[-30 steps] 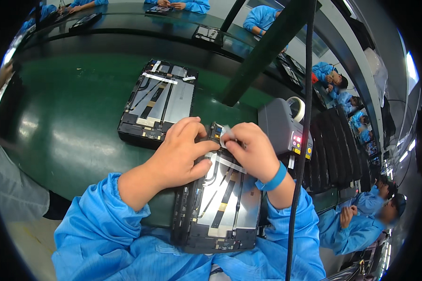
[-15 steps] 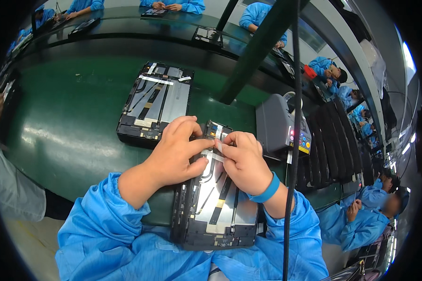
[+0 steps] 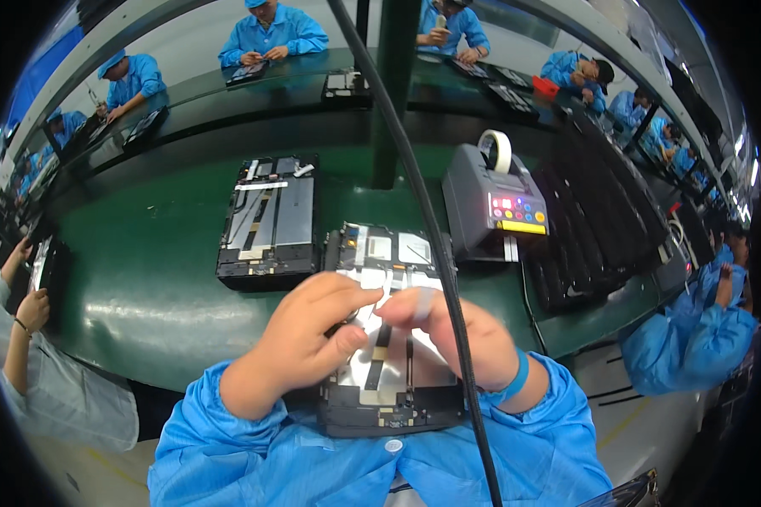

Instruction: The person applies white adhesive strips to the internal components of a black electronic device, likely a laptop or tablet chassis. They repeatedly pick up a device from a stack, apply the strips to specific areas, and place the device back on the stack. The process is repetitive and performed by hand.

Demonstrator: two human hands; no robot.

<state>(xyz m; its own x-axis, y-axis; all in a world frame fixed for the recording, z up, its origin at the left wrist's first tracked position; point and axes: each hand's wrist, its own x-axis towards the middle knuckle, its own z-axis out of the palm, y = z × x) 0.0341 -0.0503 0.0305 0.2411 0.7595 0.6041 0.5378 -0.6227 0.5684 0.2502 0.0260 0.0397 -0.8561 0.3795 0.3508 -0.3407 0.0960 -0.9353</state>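
Observation:
In front of me, close to my body, lies a stack of opened tablet-like devices [image 3: 427,395] with silver inner plates, black lower edges and dark flat cables. My left hand [image 3: 309,338] is over its left side, thumb apart, forefinger stretched toward a narrow white strip [image 3: 387,286] on the top device; whether it touches cannot be told. Opposite it, my right hand [image 3: 473,334] is curled and slightly blurred, its fingertips near my left forefinger. A short piece of translucent tape [image 3: 424,302] is at the right hand's fingers. A blue band circles my right wrist.
A second device stack [image 3: 271,221] stands beyond my left hand. To the right are a grey tape dispenser [image 3: 482,203] with a tape roll and a row of black padded slabs [image 3: 592,220]. A black cable [image 3: 414,173] hangs across the view. Co-workers sit around the green table [image 3: 144,279].
My view has tilted up and turned. My hands were pinched together at the device's upper part; now the right hand is drawn slightly back, with the tape at its fingers.

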